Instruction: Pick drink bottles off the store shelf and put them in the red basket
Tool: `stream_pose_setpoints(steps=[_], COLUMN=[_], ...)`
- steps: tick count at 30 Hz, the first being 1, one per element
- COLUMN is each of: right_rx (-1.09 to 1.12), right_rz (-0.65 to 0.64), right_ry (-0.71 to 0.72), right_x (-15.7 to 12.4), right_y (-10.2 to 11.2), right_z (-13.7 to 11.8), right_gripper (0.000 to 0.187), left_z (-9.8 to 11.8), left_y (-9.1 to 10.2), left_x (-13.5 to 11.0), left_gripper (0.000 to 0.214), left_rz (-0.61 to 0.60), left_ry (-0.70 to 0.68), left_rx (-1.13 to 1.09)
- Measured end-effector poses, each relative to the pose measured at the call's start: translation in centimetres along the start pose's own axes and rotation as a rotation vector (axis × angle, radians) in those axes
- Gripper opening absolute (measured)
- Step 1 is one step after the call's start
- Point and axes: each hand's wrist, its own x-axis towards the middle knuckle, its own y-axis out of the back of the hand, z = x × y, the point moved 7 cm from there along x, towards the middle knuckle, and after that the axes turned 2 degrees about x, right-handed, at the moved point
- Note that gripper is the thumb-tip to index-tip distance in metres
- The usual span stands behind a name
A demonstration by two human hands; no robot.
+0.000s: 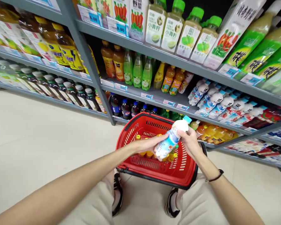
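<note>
A white and blue drink bottle [170,140] with a light blue cap is tilted between my two hands, above the red shopping basket [152,172]. My left hand [151,144] grips the bottle's lower left side, thumb on the label. Near the cap, my right hand [189,140] has its thumb and fingers closed on the upper part. Under the bottle, several small bottles with yellow drink [149,154] lie in the basket, partly covered by my hands.
Shelves of drinks stand just beyond the basket, with green-capped juice bottles [155,25] on the upper shelf and similar white bottles [215,103] on the shelf below. Dark cola bottles [125,109] stand at the bottom. My shoes [117,195] flank the basket on the tiled floor [49,140].
</note>
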Motion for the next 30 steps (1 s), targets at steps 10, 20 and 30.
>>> stream_pose_setpoints(steps=[10,20,30], right_rx=[-0.038,-0.054,-0.075], right_rz=[-0.166,-0.292,-0.239], right_ry=[0.063,0.137,0.043], right_x=[0.9,-2.4,-1.9], right_y=[0.9,-0.7,0.1], right_z=[-0.1,-0.5,1.0], right_gripper=[0.050,0.056,0.060], left_z=[0.5,0.4,0.8], left_y=[0.3,-0.1,-2.2], left_x=[0.0,-1.9,-2.4], left_gripper=[0.050,0.057,0.056], left_rz=[0.425,0.569,0.462], left_ry=[0.008,0.067,0.134], left_rx=[0.285,0.612,0.775])
